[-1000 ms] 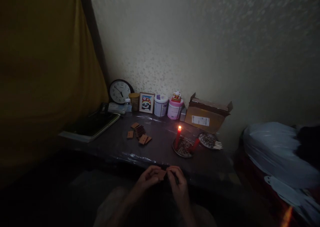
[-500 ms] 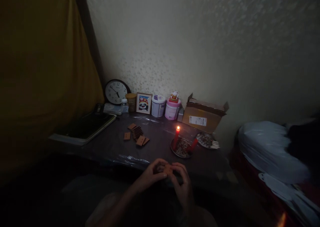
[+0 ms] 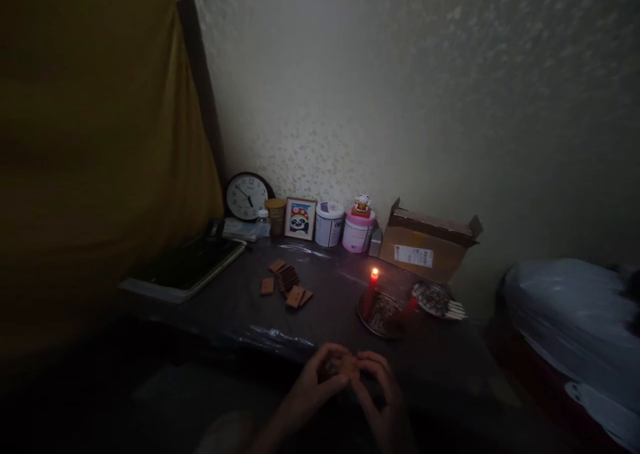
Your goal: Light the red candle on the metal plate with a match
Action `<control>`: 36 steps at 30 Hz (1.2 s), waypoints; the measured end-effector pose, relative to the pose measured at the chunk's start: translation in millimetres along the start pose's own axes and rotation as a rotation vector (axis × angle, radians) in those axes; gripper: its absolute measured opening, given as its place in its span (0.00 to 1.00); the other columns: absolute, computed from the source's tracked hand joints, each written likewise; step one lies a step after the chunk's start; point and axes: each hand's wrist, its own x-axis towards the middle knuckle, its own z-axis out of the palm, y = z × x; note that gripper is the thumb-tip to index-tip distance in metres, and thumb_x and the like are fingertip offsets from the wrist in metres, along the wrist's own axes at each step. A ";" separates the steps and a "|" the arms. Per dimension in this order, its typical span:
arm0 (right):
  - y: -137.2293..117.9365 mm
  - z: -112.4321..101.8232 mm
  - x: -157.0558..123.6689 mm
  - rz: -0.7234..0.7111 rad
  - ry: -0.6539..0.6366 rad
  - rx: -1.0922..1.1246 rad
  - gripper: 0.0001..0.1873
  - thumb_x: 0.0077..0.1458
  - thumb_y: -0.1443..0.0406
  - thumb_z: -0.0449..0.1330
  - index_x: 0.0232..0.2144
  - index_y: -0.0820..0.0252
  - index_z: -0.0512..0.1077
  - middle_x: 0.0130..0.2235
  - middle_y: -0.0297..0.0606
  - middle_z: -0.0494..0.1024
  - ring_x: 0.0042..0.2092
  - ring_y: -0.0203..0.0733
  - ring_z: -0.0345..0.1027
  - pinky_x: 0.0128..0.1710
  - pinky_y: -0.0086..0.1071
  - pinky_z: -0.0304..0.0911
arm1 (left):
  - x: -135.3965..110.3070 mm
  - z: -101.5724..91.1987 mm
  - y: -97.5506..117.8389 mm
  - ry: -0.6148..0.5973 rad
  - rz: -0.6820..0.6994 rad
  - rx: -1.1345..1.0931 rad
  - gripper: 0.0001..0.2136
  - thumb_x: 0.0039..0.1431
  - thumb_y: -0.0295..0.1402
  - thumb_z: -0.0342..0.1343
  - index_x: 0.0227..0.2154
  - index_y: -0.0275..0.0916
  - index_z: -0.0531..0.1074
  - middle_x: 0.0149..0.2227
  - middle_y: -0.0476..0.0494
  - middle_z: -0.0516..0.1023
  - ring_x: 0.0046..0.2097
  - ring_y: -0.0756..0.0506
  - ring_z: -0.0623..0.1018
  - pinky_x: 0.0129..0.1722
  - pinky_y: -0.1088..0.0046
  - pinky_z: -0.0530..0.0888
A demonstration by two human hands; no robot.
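At the near edge of the table, my left hand and my right hand pinch a small brown square piece between their fingertips. The fingers partly cover it, and the light is dim. On the dark table ahead and to the left lies a loose group of similar flat brown square pieces, some overlapping and one apart. Some seem to carry small dark marks. A lit red candle stands beyond my hands on a round metal plate.
A second red candle leans over the plate's right side. Further right is another plate with white sticks on it. Along the wall stand a clock, a framed panda picture, two tubs and a cardboard box.
The view has shifted, so the table and its things sit lower and further right. Both hands still hold the brown piece in much the same pinch.
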 end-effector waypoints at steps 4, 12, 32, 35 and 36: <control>-4.8 -0.3 2.2 -0.057 -0.005 0.002 0.08 0.52 0.61 0.60 0.36 0.51 0.72 0.41 0.40 0.74 0.43 0.45 0.71 0.42 0.34 0.69 | -3.5 -1.3 -1.6 0.008 0.010 -0.029 0.16 0.48 0.37 0.61 0.41 0.41 0.68 0.39 0.44 0.75 0.43 0.43 0.73 0.43 0.68 0.67; -6.3 0.7 3.9 -0.094 -0.009 -0.010 0.09 0.51 0.62 0.61 0.37 0.52 0.72 0.41 0.40 0.75 0.42 0.46 0.72 0.41 0.33 0.70 | -5.8 -1.5 -4.0 0.016 0.009 -0.074 0.16 0.47 0.37 0.61 0.40 0.41 0.68 0.38 0.44 0.75 0.42 0.44 0.74 0.41 0.69 0.67; 0.4 0.8 -1.1 -0.177 -0.130 -0.074 0.11 0.54 0.64 0.58 0.42 0.54 0.67 0.46 0.41 0.71 0.48 0.43 0.69 0.46 0.31 0.68 | -12.8 -2.7 -2.7 0.041 0.058 -0.032 0.17 0.49 0.34 0.61 0.42 0.39 0.68 0.40 0.44 0.76 0.43 0.45 0.74 0.43 0.69 0.69; 2.8 1.0 -1.6 -0.170 -0.146 -0.086 0.11 0.54 0.64 0.58 0.42 0.54 0.67 0.47 0.42 0.70 0.48 0.44 0.69 0.47 0.31 0.67 | -13.0 -3.5 -3.2 0.056 0.078 0.007 0.17 0.48 0.35 0.61 0.42 0.39 0.68 0.39 0.44 0.76 0.43 0.44 0.74 0.43 0.68 0.69; 3.6 1.1 -1.7 -0.182 -0.143 -0.084 0.11 0.54 0.64 0.58 0.42 0.54 0.67 0.47 0.42 0.70 0.48 0.43 0.69 0.47 0.30 0.67 | -12.9 -3.5 -3.0 0.056 0.084 0.018 0.16 0.48 0.35 0.61 0.41 0.39 0.68 0.39 0.44 0.76 0.43 0.44 0.74 0.43 0.68 0.69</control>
